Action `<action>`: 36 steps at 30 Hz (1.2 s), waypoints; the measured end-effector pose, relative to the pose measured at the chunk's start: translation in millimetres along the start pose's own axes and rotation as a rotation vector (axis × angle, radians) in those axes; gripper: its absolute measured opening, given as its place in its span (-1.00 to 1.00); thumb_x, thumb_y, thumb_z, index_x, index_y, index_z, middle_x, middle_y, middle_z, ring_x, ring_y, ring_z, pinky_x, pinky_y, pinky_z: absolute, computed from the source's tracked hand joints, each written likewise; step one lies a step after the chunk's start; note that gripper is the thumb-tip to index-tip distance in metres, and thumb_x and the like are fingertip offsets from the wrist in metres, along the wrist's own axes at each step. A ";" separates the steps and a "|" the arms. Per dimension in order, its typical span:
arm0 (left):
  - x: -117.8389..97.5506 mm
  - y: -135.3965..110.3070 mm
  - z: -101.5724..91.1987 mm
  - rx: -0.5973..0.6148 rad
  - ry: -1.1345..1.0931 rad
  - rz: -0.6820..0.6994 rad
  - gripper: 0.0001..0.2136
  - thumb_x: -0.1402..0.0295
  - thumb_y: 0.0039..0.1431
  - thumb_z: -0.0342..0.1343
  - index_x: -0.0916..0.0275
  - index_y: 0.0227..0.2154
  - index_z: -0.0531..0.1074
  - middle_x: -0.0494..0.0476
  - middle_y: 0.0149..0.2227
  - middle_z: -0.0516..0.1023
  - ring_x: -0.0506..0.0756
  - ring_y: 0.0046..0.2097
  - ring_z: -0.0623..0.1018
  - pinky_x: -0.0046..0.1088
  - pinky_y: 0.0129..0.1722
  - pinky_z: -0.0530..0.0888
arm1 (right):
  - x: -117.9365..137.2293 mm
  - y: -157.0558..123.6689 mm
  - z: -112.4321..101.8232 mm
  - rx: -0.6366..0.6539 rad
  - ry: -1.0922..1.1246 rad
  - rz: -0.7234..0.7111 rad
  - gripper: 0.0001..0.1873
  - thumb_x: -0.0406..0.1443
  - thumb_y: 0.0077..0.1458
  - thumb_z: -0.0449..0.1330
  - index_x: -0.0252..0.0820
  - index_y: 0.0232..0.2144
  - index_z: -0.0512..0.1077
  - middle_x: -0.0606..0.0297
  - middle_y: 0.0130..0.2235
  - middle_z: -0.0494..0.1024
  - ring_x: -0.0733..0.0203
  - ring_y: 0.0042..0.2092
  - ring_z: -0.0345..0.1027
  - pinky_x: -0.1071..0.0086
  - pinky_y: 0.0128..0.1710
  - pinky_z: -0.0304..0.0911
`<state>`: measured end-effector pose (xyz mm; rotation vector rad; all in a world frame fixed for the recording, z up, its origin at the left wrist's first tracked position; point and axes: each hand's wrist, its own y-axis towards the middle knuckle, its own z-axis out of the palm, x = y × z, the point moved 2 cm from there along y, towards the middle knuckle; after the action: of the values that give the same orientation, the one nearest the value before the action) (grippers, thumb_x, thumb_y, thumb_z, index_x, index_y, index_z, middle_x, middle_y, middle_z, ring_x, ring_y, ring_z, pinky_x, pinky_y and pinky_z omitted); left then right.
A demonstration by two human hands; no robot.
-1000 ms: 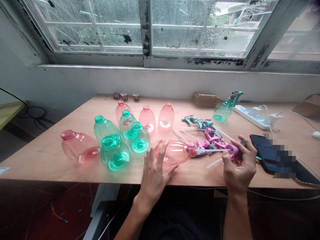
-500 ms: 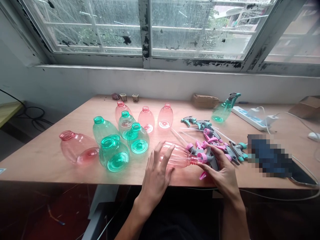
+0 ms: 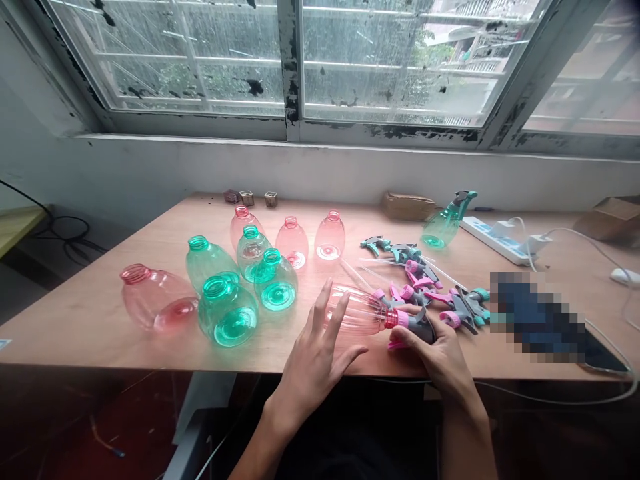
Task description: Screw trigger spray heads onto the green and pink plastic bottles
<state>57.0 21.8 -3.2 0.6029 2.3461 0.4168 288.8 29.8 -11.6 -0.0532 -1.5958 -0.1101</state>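
Observation:
A see-through pink bottle (image 3: pixel 363 313) lies sideways in front of me, its neck to the right. My left hand (image 3: pixel 317 333) is around its base end, fingers spread over the side and thumb stretched out below. My right hand (image 3: pixel 440 347) is closed on a grey-and-pink trigger spray head (image 3: pixel 420 327). The head's pink collar sits at the bottle's neck; whether it is threaded on, I cannot tell. Behind the right hand lies a pile of loose spray heads (image 3: pixel 423 275), pink-grey and teal-grey, with thin tubes.
Several open green bottles (image 3: pixel 236 323) and pink bottles (image 3: pixel 330 235) stand to the left and behind; one pink bottle (image 3: pixel 155 300) leans. A green bottle with its spray head (image 3: pixel 445 223), a power strip (image 3: pixel 500 241), a cardboard box (image 3: pixel 410 206) and a phone (image 3: pixel 605 350) are on the table (image 3: pixel 100 340).
The spray head's collar has come up to the bottle's neck, with my right fingers now wrapped around the head. My left thumb has stretched away from the bottle.

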 end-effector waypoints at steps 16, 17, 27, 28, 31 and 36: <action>9.5 5.4 -9.5 -0.099 -0.335 -0.216 -0.32 0.10 0.38 0.21 -0.06 0.46 0.08 0.22 0.48 0.25 0.25 0.47 0.32 -0.06 0.47 0.29 | 4.3 -0.8 4.9 -0.035 0.033 0.008 -0.43 0.03 -0.08 0.57 -0.18 -0.13 0.61 0.32 -0.41 0.64 0.19 -0.44 0.54 0.36 -0.35 0.51; 9.4 5.1 -9.1 -0.102 -0.346 -0.207 -0.32 0.12 0.38 0.22 -0.06 0.46 0.09 0.21 0.47 0.28 0.24 0.44 0.36 -0.07 0.45 0.32 | 3.5 -0.8 4.3 -0.030 0.032 0.009 -0.43 0.03 -0.05 0.56 -0.19 -0.10 0.61 0.31 -0.41 0.63 0.18 -0.43 0.54 0.35 -0.34 0.50; 16.3 0.4 -3.0 -0.179 -0.426 -0.235 -0.35 0.25 0.30 0.32 0.08 0.34 0.16 0.29 0.39 0.36 0.25 0.37 0.45 -0.03 0.38 0.41 | 2.2 -2.3 2.9 0.044 0.011 -0.006 -0.51 -0.06 0.00 0.55 -0.16 -0.07 0.64 0.33 -0.36 0.64 0.21 -0.38 0.53 0.42 -0.32 0.47; 15.3 0.4 -3.4 -0.172 -0.440 -0.241 -0.33 0.22 0.28 0.34 0.09 0.35 0.16 0.30 0.39 0.35 0.26 0.37 0.44 -0.02 0.38 0.40 | 2.1 -2.3 3.0 0.036 0.005 -0.009 -0.50 -0.05 0.01 0.55 -0.15 -0.07 0.63 0.33 -0.36 0.64 0.21 -0.38 0.54 0.41 -0.31 0.47; 11.9 -0.1 -5.5 -0.146 -0.480 -0.279 -0.30 0.11 0.27 0.34 0.13 0.34 0.15 0.34 0.41 0.31 0.29 0.40 0.41 0.02 0.40 0.38 | 2.2 -2.3 3.3 0.008 -0.016 -0.014 -0.48 -0.02 -0.01 0.55 -0.15 -0.08 0.63 0.31 -0.37 0.66 0.17 -0.37 0.56 0.38 -0.30 0.50; 9.4 -0.6 -8.6 -0.119 -0.560 -0.347 -0.34 0.02 0.39 0.18 0.15 0.39 0.11 0.39 0.44 0.27 0.30 0.42 0.37 0.05 0.42 0.34 | 2.7 -2.8 4.3 0.010 -0.011 -0.017 -0.49 0.01 -0.04 0.56 -0.13 -0.12 0.63 0.31 -0.36 0.67 0.17 -0.36 0.58 0.39 -0.30 0.53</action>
<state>44.8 25.0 -2.3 0.2065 1.8216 0.1915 284.1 27.4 -9.1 -0.0322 -1.6083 -0.1151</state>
